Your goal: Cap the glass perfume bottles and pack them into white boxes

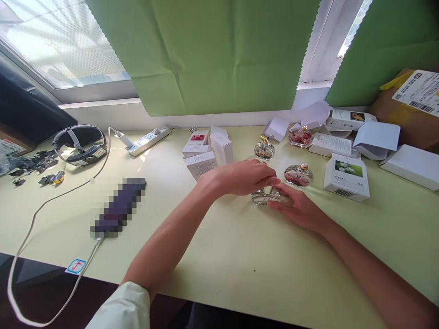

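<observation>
The left hand (245, 177) is bent over the top of a clear glass bottle (264, 198), its fingers curled downward; the fingertips are hidden, so I cannot tell whether they pinch anything. The right hand (297, 206) grips the same bottle from the right, its thumb along the near side. That bottle stands on the pale table (240, 246), right of the middle.

Just beyond the hands is a bottle with a gold cap (264, 150); to its right, farther back, sits a red-tinted bottle (300, 137). A pink-toned bottle (298, 176) stands near the right hand, on its far side. Farther right is a white box with a flower picture (347, 177) — more white cartons lie open or tipped behind it. Left of the bottles, a cluster of small white boxes (202, 165) stands close together. On the left side lie a pixelated phone (118, 208), a white cable (44, 197), a power strip (149, 141) and a dark headband-like device (80, 145).
</observation>
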`<action>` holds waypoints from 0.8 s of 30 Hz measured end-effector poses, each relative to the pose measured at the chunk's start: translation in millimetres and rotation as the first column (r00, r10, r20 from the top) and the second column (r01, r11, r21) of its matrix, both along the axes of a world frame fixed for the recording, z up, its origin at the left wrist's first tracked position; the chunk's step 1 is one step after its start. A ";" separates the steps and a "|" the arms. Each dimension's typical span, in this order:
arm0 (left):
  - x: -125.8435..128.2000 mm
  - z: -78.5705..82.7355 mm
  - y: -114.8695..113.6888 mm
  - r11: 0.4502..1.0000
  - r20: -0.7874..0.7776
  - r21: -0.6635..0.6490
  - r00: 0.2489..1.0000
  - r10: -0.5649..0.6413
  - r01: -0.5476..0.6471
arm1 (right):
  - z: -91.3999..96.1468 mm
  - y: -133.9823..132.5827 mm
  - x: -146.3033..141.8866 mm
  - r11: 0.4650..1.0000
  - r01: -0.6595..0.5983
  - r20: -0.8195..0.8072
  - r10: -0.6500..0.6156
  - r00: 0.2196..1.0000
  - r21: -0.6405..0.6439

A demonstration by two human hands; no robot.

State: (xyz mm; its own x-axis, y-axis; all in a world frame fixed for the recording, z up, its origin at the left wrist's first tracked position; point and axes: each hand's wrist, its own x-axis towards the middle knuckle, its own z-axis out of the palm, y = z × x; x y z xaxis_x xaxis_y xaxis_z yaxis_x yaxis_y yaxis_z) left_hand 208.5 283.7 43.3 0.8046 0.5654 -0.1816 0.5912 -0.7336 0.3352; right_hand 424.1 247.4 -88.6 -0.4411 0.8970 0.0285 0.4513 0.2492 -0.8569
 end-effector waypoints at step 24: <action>0.5 3.8 -2.0 0.998 -0.025 -0.058 0.999 0.035 -0.036 | 6.1 -1.1 -2.4 1.000 0.002 -0.026 -0.003 1.000 -0.030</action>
